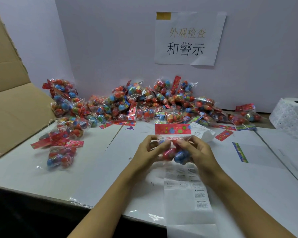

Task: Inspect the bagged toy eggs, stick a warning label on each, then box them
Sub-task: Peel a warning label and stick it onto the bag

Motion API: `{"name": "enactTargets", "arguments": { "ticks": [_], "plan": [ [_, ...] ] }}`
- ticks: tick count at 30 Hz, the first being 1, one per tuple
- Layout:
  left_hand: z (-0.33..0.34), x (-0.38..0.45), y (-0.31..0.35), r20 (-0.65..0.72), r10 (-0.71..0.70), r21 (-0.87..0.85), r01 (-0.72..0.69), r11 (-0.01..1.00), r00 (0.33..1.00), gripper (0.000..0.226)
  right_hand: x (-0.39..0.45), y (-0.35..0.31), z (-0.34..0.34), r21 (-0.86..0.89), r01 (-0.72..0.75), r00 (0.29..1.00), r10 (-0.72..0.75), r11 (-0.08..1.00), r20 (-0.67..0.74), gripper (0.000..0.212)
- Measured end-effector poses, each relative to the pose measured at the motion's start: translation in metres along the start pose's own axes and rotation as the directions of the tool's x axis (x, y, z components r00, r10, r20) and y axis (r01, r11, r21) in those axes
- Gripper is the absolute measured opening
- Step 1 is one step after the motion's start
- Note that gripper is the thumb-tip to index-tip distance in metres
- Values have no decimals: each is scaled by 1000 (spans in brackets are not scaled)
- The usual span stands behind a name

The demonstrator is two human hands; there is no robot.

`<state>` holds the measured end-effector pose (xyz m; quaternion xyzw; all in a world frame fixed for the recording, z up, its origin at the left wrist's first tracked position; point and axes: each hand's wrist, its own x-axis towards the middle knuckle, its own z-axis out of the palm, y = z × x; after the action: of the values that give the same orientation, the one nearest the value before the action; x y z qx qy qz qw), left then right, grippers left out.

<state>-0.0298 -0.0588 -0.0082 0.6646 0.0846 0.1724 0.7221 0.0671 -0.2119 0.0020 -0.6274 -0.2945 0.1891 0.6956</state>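
A clear bag of red and blue toy eggs (175,154) with a red flowered header card (172,128) is held over the middle of the white table (96,169). My left hand (149,150) grips the bag's left side. My right hand (196,150) grips its right side, fingers curled over the eggs. A strip of warning labels (199,198) lies on the table just below the bag. A big heap of bagged eggs (153,103) stretches along the back wall.
A few bags of eggs (62,148) lie apart at the left. An open cardboard box (9,103) stands at the far left. A roll of labels (292,114) sits at the right edge. Loose header cards (224,134) lie behind my hands. A paper sign (187,38) hangs on the wall.
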Motion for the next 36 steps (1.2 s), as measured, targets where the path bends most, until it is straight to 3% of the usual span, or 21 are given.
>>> {"name": "enactTargets", "arguments": {
  "ticks": [5,10,12,14,16,18,19,21,23,26,27,29,31,33,36],
  "plan": [
    [-4,3,-3,-40,34,63,-31,998,999,10,3,5,-1,9,10,1000,-11,1000,25,10],
    [-5,6,-4,-142,64,81,-53,995,988,23,4,11,1,-27,23,999,-23,999,33,11],
    [-8,8,-6,-239,80,54,-69,996,968,17,3,10,3,-49,48,999,-48,998,-15,27],
    [-13,11,-6,-420,55,-6,-64,998,906,12,5,8,-2,-64,103,976,-114,993,-183,22],
    [-19,13,-5,-558,22,12,-19,1000,830,46,8,6,-12,-230,147,893,-229,962,-387,10],
    [-25,13,-7,-611,4,108,78,991,792,94,12,7,-24,-317,49,820,-219,947,-528,23],
    [-27,13,-9,-626,24,183,117,976,779,111,15,7,-30,-288,-43,812,-135,957,-568,38],
    [-27,14,-11,-647,99,331,162,930,756,124,18,6,-37,-239,-272,849,115,932,-515,78],
    [-22,13,-9,-650,203,432,137,891,732,113,17,6,-41,-289,-384,897,281,877,-340,97],
    [-14,9,-7,-523,487,617,-83,782,700,62,15,6,-43,-389,-345,938,319,854,-133,72],
    [-12,7,-7,-427,547,638,-189,746,720,49,15,7,-43,-389,-321,946,311,864,-92,57],
    [-6,2,-8,-197,556,595,-352,722,808,47,14,6,-39,-305,-270,963,263,913,-63,28],
    [-2,-3,-10,-1,486,596,-390,702,874,59,15,4,-37,-88,-234,966,221,968,-134,18],
    [-1,-7,-11,102,330,631,-318,707,938,67,18,1,-37,179,-171,950,210,969,-230,20],
    [-4,-10,-9,210,10,669,-151,728,978,67,18,1,-41,294,-83,904,196,952,-381,14]
  ]
}}
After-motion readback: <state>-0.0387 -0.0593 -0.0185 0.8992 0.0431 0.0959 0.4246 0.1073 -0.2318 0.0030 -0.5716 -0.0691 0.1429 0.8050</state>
